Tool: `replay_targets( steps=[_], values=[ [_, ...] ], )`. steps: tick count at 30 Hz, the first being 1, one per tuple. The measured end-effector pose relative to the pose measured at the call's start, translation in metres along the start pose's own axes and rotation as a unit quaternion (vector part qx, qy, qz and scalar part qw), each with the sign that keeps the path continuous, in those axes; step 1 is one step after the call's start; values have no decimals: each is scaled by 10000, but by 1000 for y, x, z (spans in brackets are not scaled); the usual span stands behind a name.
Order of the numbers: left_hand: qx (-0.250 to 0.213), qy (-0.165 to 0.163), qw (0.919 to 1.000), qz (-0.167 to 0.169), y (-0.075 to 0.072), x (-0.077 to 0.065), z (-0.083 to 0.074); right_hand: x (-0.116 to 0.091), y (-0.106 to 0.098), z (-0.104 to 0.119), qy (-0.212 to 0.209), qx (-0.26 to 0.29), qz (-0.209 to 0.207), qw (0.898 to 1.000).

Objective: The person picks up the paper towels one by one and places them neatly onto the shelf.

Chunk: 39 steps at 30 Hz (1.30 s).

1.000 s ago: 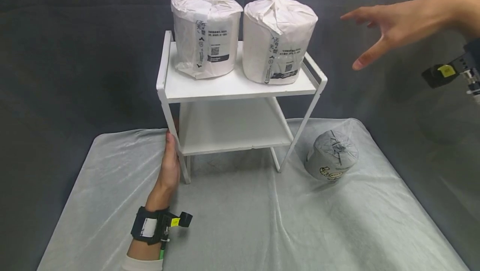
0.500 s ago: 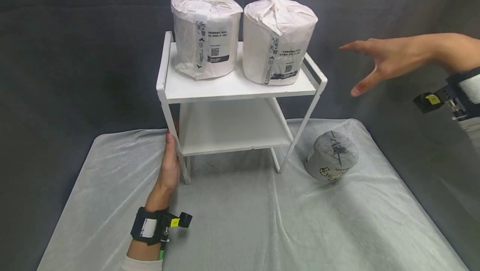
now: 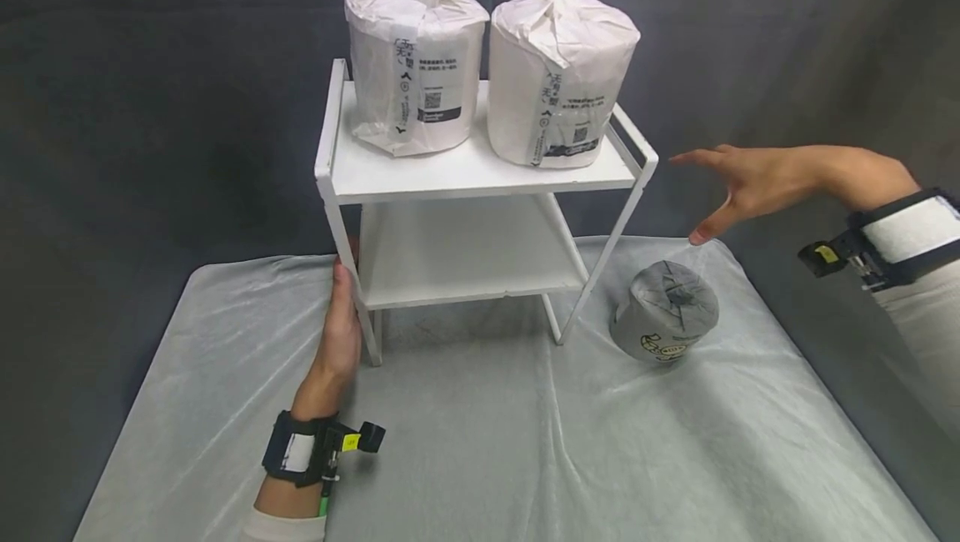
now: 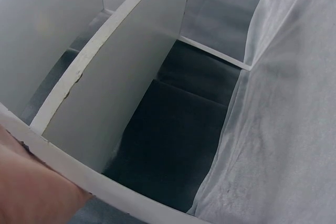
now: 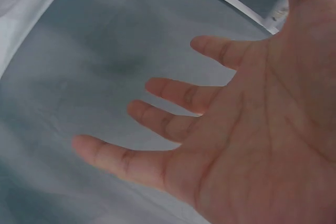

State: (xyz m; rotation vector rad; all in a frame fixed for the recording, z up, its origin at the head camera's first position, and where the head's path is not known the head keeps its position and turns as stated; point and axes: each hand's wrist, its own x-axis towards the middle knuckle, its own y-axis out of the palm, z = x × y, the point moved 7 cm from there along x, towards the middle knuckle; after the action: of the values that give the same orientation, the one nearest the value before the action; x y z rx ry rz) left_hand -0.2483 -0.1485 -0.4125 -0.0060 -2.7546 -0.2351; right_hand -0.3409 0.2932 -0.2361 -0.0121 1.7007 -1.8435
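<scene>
A white two-tier shelf rack (image 3: 472, 250) stands on the cloth. My left hand (image 3: 341, 342) holds its left side low down, the thumb along the front leg and the fingers mostly hidden behind. In the left wrist view part of that hand (image 4: 37, 187) lies against the white frame. My right hand (image 3: 765, 183) is in the air right of the rack, fingers spread and holding nothing; the right wrist view shows its bare palm (image 5: 252, 135). Below it, a grey-wrapped toilet paper roll (image 3: 663, 313) stands on the cloth.
Two white-wrapped toilet paper rolls, a left one (image 3: 416, 67) and a right one (image 3: 558, 79), stand on the rack's top tier. A pale grey cloth (image 3: 480, 442) covers the table. Dark curtains (image 3: 150, 108) hang behind and at the sides.
My right hand has come down and slightly left, towards the grey roll, with its fingers still spread. The left hand, the rack and all the rolls have stayed in place.
</scene>
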Motion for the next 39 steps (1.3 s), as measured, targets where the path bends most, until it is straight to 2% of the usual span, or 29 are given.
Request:
replay_targets(
  steps=[9,14,22,30,35,39],
  values=[
    [21,28,10000,-50,0,0,-1,8,38,-17,98,109,68,9999],
    [194,-40,9998,-56,1,0,0,13,58,-21,7,154,16,9999],
    [-55,-68,9999,-81,0,-1,0,22,88,-27,44,273,191,9994],
    [86,-1,10000,-15,0,1,-1,30,129,-27,118,395,212,9989],
    [76,-87,9999,-17,0,1,0,34,150,-29,170,513,168,9984],
    [66,50,9999,-79,-1,0,-1,38,160,-30,151,481,9,9987]
  ],
)
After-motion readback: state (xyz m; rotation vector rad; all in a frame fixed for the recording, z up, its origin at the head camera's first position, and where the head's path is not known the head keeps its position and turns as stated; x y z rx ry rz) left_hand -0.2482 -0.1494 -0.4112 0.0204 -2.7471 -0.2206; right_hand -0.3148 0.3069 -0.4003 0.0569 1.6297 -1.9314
